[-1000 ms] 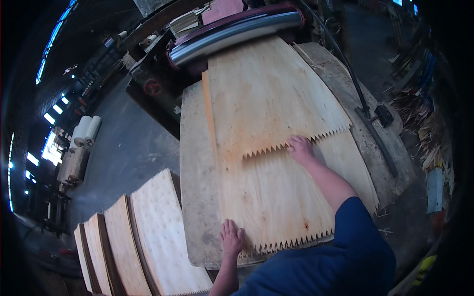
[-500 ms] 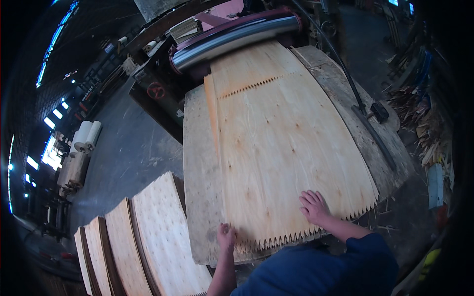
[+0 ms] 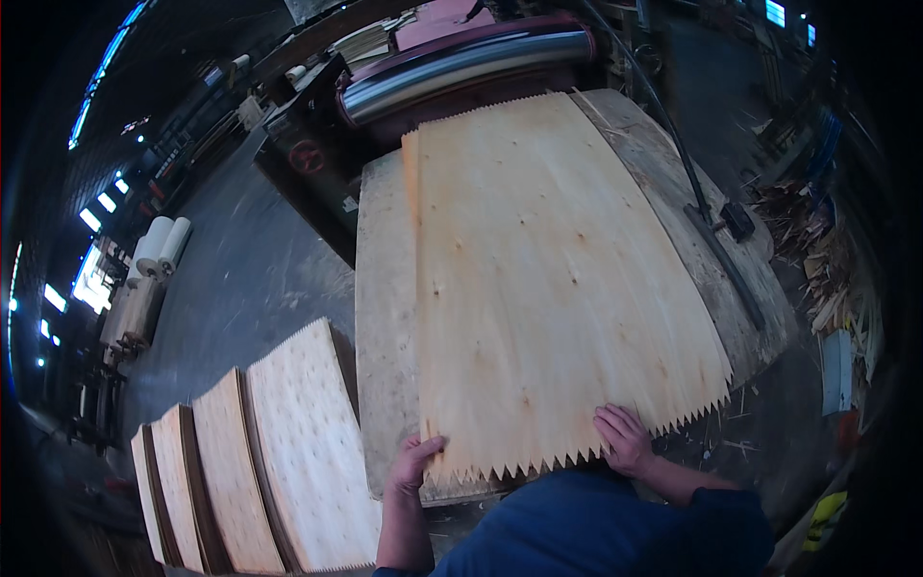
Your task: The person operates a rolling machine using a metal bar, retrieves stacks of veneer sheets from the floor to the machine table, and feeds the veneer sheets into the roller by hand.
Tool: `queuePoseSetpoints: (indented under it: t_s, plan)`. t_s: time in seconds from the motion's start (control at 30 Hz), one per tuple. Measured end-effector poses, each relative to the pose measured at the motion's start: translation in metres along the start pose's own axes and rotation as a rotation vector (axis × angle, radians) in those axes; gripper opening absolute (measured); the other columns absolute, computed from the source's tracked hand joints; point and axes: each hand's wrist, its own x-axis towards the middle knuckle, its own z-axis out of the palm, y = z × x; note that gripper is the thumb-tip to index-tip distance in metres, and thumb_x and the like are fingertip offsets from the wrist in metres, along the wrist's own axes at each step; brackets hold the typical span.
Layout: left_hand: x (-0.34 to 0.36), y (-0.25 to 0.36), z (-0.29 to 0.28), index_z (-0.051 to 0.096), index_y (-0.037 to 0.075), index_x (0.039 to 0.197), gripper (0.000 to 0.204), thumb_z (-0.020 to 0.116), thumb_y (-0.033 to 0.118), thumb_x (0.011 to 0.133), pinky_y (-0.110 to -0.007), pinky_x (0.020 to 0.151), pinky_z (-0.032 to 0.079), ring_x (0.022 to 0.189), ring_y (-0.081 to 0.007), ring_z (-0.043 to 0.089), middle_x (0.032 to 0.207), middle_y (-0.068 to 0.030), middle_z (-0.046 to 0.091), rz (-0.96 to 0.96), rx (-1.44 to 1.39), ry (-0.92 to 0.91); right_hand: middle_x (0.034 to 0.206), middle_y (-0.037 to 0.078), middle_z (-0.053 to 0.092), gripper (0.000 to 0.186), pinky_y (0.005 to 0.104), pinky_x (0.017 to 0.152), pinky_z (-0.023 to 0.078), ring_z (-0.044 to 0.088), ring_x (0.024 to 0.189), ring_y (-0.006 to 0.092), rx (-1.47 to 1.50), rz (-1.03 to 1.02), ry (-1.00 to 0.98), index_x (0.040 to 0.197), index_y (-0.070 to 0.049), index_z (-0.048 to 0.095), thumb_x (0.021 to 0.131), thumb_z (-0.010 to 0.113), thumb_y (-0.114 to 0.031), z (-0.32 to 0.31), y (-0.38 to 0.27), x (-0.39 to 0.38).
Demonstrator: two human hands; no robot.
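Note:
A pale wood veneer sheet [image 3: 538, 288] with a saw-toothed near edge and scattered small knots lies before me on the worn wooden table. My left hand [image 3: 416, 462] is closed on its near left corner, thumb on top. My right hand [image 3: 625, 442] rests palm down on the near edge, right of the middle, fingers stretched over the surface. Beyond the sheet's toothed far edge stands a machine with a shiny metal roller [image 3: 471, 72]. How many sheets lie beneath the top one cannot be seen.
Several stacks of veneer [image 3: 312, 433] stand on the left. White rolls [image 3: 159, 245] lie farther off. A red handwheel [image 3: 306, 157] sits on the machine's side. A dark metal bar [image 3: 726, 264] lies along the table's right side; wood scraps [image 3: 832, 274] are heaped beyond.
A sheet that ran under the roller has gone from the table, baring the top sheet's far end. My left hand has closed on the corner; my right has drawn back to the near edge.

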Motion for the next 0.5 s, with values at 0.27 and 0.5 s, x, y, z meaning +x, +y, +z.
queuePoseSetpoints:
  t_s: [0.27, 0.5]
  plan:
    - [0.062, -0.079, 0.011, 0.053, 0.001, 0.123, 0.044, 0.042, 0.033, 0.095, -0.035, 0.098, 0.038, 0.116, -0.0249, 0.052, 0.125, -0.0177, 0.054, 0.140, 0.639, 0.368, 0.108, 0.011, 0.061, 0.030, 0.0415, 0.089, 0.046, 0.058, 0.103, 0.0303, -0.096, -0.103, 0.169, 0.104, -0.007, 0.061, 0.076, 0.064, -0.015, 0.015, 0.121, 0.157]
    - [0.064, -0.099, 0.037, 0.032, 0.005, 0.140, 0.065, 0.052, 0.037, 0.087, -0.055, 0.106, 0.022, 0.135, -0.0316, 0.027, 0.147, -0.0147, 0.028, 0.145, 1.389, 0.545, 0.099, 0.010, 0.060, 0.025, 0.0413, 0.089, 0.043, 0.055, 0.101, 0.0288, -0.138, 0.211, 0.191, 0.101, -0.008, 0.058, 0.077, 0.062, -0.013, 0.072, 0.191, 0.270]
